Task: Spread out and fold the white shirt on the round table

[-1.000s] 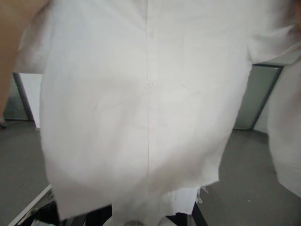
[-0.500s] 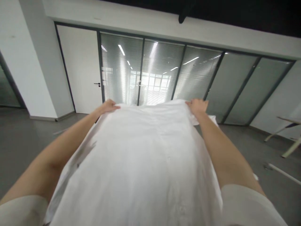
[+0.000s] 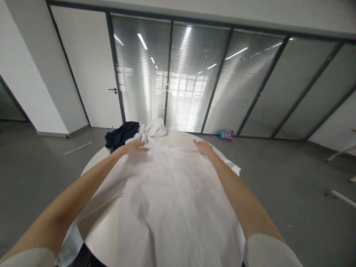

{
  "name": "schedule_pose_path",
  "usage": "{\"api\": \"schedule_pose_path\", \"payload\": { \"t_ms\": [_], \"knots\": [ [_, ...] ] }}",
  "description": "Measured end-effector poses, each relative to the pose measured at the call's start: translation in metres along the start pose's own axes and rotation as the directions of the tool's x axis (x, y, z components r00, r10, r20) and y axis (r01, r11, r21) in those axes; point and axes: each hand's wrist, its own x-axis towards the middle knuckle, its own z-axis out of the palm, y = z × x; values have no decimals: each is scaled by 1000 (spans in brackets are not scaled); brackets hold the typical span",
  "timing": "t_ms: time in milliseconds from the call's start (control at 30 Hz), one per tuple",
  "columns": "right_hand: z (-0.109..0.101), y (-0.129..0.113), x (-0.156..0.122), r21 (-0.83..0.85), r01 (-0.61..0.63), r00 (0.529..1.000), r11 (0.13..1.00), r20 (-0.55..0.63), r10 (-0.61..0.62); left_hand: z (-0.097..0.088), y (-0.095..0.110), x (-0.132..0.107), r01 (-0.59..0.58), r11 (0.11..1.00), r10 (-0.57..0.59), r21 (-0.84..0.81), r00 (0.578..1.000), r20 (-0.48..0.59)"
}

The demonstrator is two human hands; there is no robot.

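1. My left hand lies flat, fingers spread, on the far left shoulder of a white shirt laid over a round white table.
2. My right hand rests palm-down, fingers spread, on the far right shoulder; neither hand pinches the cloth.
3. The shirt runs from the near edge of the table to the far part, its collar between my hands, one sleeve trailing off the left rim and another off the right.
4. By my reading the spreading is largely done: the body lies open, though creases cross its middle and both sleeves are unfolded; smoothing and folding remain.
5. Beyond my left hand sit a crumpled white garment and a dark garment.
6. A small bottle lies on the floor by the glass wall.
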Motion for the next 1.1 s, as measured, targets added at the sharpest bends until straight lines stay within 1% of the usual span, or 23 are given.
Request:
{"api": "schedule_pose_path", "payload": {
  "t_ms": [67,167,267,333,367,400,433,467,500,533,567,600,633,667,733,800,833,867,900,967,1033,1067,1100],
  "knots": [
    [2,-16,3,-28,53,996,998,68,-51,7,19,12,-14,1000,15,-21,1000,25],
    [3,-24,-7,-95,104,992,990,79,-97,24,45,23,-54,989,50,-140,998,-32],
    [-1,-12,-29,-98,213,977,972,-1,-214,45,59,17,-149,951,140,-273,989,-52],
    [-4,1,-50,-107,348,935,931,-35,-353,56,63,4,-189,917,206,-351,978,12],
    [-5,7,-61,-103,426,903,899,-11,-430,60,63,-4,-181,898,213,-400,976,36],
    [-7,12,-72,-83,496,868,864,36,-495,63,64,-12,-148,876,192,-460,980,50],
    [-9,16,-82,-47,547,836,836,93,-541,65,65,-20,-85,849,136,-522,989,59],
    [-11,18,-92,-7,565,817,825,144,-558,65,66,-27,1,817,50,-576,996,74],
    [-13,18,-99,26,549,819,835,185,-544,65,67,-32,95,785,-45,-613,994,97],
    [-15,16,-104,47,510,834,859,215,-508,65,69,-36,176,757,-115,-630,984,137],
    [-16,13,-106,52,462,857,885,232,-461,65,71,-39,230,745,-141,-627,972,189],
    [-17,8,-106,45,414,879,909,239,-412,65,73,-41,250,752,-128,-610,963,236],
    [-17,2,-104,33,372,897,928,243,-368,67,76,-42,232,776,-90,-587,961,260],
    [-16,-3,-101,29,342,908,939,245,-339,69,79,-44,176,807,-38,-564,968,249],
    [-13,-14,-92,68,329,911,942,239,-335,73,85,-47,-8,858,92,-514,986,138],
    [-10,-21,-85,180,373,884,910,228,-407,73,90,-52,-199,859,254,-471,966,56],
    [-9,-23,-83,255,409,863,876,203,-462,71,92,-53,-262,840,332,-475,941,68],
    [-9,-24,-82,324,443,846,836,159,-510,67,92,-52,-284,813,386,-508,917,105],
    [-9,-24,-82,377,469,838,799,97,-538,63,93,-50,-255,785,402,-564,903,151],
    [-13,-24,-86,422,505,845,753,-65,-531,53,91,-39,-104,712,348,-694,911,221],
    [-20,-25,-93,385,537,843,750,-242,-479,48,89,-21,46,614,247,-788,937,248],
    [-25,-26,-97,348,558,826,754,-321,-463,48,88,-12,94,585,202,-806,945,256],
    [-32,-29,-103,302,582,798,755,-389,-460,50,87,-2,124,594,162,-795,950,268]
  ]
}}
